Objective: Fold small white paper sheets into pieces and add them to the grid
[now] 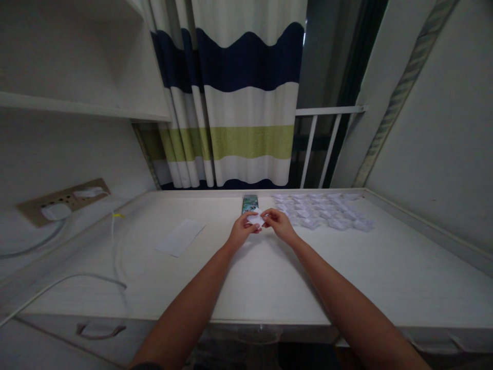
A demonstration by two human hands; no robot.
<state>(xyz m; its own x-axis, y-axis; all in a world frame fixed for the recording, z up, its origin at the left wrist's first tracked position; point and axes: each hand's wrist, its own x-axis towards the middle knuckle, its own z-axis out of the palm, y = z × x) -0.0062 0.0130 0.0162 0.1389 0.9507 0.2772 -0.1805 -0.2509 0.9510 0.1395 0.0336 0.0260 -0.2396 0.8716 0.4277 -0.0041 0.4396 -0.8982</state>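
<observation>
A small piece of white paper (256, 218) is held up between both hands above the white desk. My left hand (242, 228) pinches its left side, thumb and fingers closed on it. On the other side, my right hand (278, 223) grips the right edge with its fingertips. The paper looks folded, but its exact shape is too small to make out. Just behind the hands lies a flat thing with a green picture (250, 202), partly covered by the paper and fingers. A flat white sheet of paper (181, 237) rests on the desk to the left.
Several small white folded-looking pieces (319, 209) lie in rows at the back right of the desk (269, 288). A white cable (77, 276) crosses the left side, near a socket strip (63, 203) with plugs. A striped curtain (250, 108) hangs behind.
</observation>
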